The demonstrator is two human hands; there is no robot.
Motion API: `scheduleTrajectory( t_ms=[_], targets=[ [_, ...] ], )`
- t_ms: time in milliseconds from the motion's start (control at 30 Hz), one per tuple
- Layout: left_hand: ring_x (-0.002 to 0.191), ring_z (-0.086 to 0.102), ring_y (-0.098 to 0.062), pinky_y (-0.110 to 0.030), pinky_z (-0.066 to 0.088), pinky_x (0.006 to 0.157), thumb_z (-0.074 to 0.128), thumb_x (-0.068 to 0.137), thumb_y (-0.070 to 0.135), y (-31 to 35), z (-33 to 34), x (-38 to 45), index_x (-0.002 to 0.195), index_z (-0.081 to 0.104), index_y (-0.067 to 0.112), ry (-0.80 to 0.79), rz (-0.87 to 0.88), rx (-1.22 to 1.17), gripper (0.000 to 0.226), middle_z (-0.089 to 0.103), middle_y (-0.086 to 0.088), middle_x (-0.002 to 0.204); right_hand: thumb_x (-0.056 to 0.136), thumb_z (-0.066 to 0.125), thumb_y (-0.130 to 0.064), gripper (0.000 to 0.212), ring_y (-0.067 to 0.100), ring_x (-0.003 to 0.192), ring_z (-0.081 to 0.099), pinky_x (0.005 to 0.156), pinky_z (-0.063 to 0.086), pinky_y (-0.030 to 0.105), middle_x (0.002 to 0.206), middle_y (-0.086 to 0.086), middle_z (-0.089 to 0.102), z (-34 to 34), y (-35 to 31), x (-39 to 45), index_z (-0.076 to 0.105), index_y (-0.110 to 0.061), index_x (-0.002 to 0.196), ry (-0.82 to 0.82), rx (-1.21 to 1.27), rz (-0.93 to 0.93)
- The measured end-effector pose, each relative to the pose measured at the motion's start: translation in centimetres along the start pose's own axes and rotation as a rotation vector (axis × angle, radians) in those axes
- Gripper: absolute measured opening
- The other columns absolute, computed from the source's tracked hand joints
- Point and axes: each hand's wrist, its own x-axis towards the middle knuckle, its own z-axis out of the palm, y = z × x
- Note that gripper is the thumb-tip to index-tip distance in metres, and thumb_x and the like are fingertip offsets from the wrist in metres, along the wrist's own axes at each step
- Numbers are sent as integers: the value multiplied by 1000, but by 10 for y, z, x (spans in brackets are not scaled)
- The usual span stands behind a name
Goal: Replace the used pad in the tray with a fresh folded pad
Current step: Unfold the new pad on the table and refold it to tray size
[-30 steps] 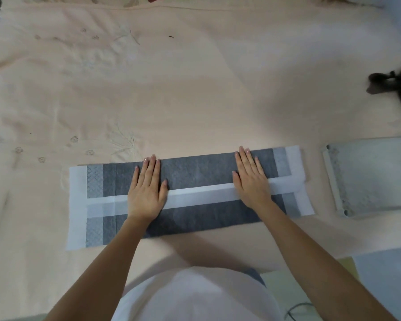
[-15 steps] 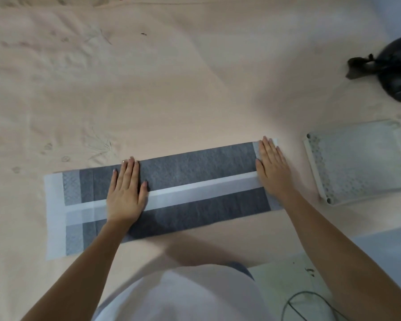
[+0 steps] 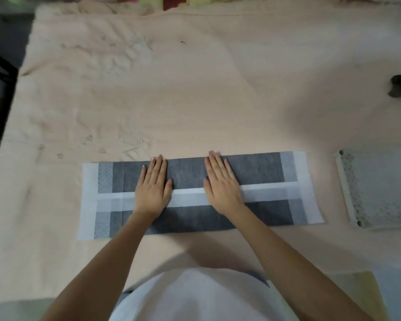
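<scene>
Two flat hands press on the pad point(image 3: 259, 169), fingers straight and together, gripping nothing: the left hand point(image 3: 153, 187) and right hand point(image 3: 222, 185) lie side by side near its middle. It is a long folded strip, dark grey with paler grey ends, white borders and a white band running under both palms. No writing can be read. Well right of the right hand sits the tray point(image 3: 377, 189).
</scene>
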Motion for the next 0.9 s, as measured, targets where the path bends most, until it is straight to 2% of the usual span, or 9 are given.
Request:
scheduleTrajectory(
  t_ms=[167, 300, 400, 500, 733, 900],
  targets=[
    [144, 15, -19, -38, 8, 118, 17, 96, 40, 3, -4, 0, 148, 25, 5, 1, -7, -18, 63, 23, -9, 155, 96, 17, -36, 61, 25, 144, 20, 115, 10, 39, 154, 13, 24, 17, -54, 22, 29, -1, 144, -84, -112, -34],
    [144, 21, -23, -40, 11, 118, 19, 96, 40, 8, -6, -5, 147, 28, 5, -4, -39, -54, 63, 26, -9, 154, 97, 15, -37, 61, 24, 146, 10, 116, 6, 41, 157, 11, 14, 25, -55, 22, 20, -3, 147, -98, -178, -47],
    [142, 28, -25, -44, 19, 116, 26, 95, 37, 11, -4, -9, 143, 37, 3, -8, -72, -97, 60, 33, -11, 151, 96, 17, -36, 61, 24, 145, 15, 115, 9, 41, 155, 13, 19, 24, -56, 23, 25, -1, 146, -90, -197, -46],
    [141, 30, -23, -43, 23, 117, 29, 96, 35, 5, -2, -10, 143, 39, 4, -19, -51, -124, 57, 35, -10, 150, 95, 18, -34, 61, 25, 144, 20, 115, 7, 40, 154, 14, 24, 22, -58, 23, 28, 0, 145, -88, -186, -47],
    [142, 26, -20, -32, 7, 118, 24, 97, 36, -52, -8, -16, 146, 33, 7, 40, -185, -137, 58, 32, -6, 153, 96, 19, -33, 60, 23, 145, 16, 117, 9, 41, 156, 12, 20, 23, -60, 23, 26, 0, 146, -109, -156, -38],
    [146, 10, -16, -32, 0, 119, 12, 95, 41, -99, -12, -20, 150, 22, 10, 69, -278, -107, 64, 18, -4, 157, 96, 21, -32, 59, 23, 144, 17, 117, 9, 40, 155, 12, 21, 20, -61, 23, 26, -1, 146, -111, -138, -30]
  ],
)
